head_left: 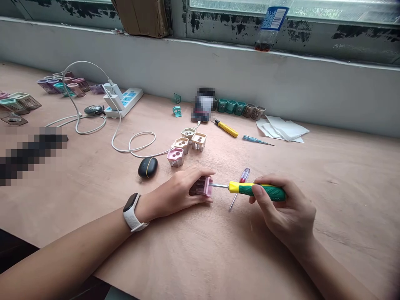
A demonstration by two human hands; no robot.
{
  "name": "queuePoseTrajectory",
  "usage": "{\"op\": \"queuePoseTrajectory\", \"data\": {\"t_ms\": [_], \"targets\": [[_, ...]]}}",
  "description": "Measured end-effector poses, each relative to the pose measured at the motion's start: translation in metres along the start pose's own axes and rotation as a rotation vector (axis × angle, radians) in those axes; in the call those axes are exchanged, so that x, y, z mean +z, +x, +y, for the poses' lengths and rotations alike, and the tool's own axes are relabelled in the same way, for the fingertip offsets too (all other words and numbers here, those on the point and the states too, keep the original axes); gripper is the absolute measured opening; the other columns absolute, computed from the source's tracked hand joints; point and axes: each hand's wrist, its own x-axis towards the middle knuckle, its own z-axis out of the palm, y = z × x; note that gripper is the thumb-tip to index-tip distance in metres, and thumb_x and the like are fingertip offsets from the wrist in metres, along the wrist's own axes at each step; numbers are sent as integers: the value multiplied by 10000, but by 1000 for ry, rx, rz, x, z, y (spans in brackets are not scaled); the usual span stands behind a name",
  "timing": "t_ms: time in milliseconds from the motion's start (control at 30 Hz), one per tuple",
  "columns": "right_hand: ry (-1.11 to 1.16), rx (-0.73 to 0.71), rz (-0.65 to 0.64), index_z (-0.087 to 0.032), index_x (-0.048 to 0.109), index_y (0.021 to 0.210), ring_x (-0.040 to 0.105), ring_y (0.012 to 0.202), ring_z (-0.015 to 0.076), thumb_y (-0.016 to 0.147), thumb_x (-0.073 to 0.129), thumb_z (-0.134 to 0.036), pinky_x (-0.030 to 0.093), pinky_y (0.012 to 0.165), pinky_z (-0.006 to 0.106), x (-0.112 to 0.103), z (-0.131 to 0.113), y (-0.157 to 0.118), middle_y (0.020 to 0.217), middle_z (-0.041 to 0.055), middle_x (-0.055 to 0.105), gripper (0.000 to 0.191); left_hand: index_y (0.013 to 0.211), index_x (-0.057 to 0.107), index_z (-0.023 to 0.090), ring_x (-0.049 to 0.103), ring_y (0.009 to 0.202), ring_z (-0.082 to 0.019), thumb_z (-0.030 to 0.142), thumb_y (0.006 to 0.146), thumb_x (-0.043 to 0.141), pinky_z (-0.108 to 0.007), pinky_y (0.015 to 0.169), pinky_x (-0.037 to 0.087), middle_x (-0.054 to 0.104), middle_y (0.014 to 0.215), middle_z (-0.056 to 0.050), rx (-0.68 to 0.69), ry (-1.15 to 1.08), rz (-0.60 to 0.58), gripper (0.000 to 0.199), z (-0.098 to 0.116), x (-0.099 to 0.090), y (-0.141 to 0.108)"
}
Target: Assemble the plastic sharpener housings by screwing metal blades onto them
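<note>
My left hand (183, 187) grips a pink pencil sharpener (201, 186), which lies on its side on the table with one end facing right. Fingers and thumb press it from both sides. Held level in my right hand (286, 208) is a screwdriver (262, 191) with a green and yellow handle. Its metal tip meets the right end of the sharpener; whether it goes inside cannot be made out. Partly behind it lies a smaller screwdriver (245, 174) with a clear and red handle. Several two-hole sharpeners (175, 156), pink and cream, stand beyond my left hand.
A black oval case (148, 167) sits near my left wrist. White cables (142, 133) run from a power strip (131, 100). Farther back are a yellow-handled tool (226, 128), a blue screwdriver (258, 140), white papers (283, 128) and green sharpener bodies (231, 106).
</note>
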Motion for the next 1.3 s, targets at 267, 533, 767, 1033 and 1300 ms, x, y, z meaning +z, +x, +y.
{"op": "queuePoseTrajectory", "data": {"t_ms": [267, 533, 767, 1033, 1300], "targets": [[143, 278, -301, -212, 604, 1076, 665, 660, 108, 953, 652, -359, 550, 574, 195, -13, 9, 11, 857, 21, 678, 198, 1305, 560, 151, 692, 1096, -203, 280, 834, 830, -340, 990, 577, 693, 1217, -91, -8, 31, 85, 558, 1, 0, -3], [152, 530, -382, -186, 631, 995, 472, 434, 71, 937, 648, -539, 378, 422, 191, -13, 19, 6, 597, -30, 559, 359, 1296, 554, 127, 674, 1090, -196, 245, 862, 800, -314, 964, 580, 678, 1191, -103, 69, 95, 154, 512, 0, 3, -4], [65, 553, -411, -186, 621, 888, 441, 435, 78, 942, 594, -611, 326, 432, 211, -16, 17, 10, 570, -18, 571, 429, 1353, 513, 136, 636, 1146, -202, 192, 873, 780, -323, 985, 580, 659, 1230, -104, 105, 81, 155, 553, 2, 2, -5], [28, 618, -406, -187, 598, 797, 427, 501, 103, 933, 548, -679, 351, 518, 234, -18, 6, 15, 539, -12, 518, 513, 1414, 449, 137, 608, 1198, -226, 178, 923, 709, -389, 1032, 572, 640, 1255, -124, 137, 63, 124, 557, 7, 1, -5], [39, 558, -488, -178, 585, 733, 415, 477, 88, 953, 544, -653, 347, 478, 218, -24, 21, 15, 528, -12, 496, 525, 1398, 432, 98, 640, 1096, -232, 135, 967, 618, -385, 964, 601, 667, 1201, -141, 228, 101, 122, 471, 13, -1, -3]]}}
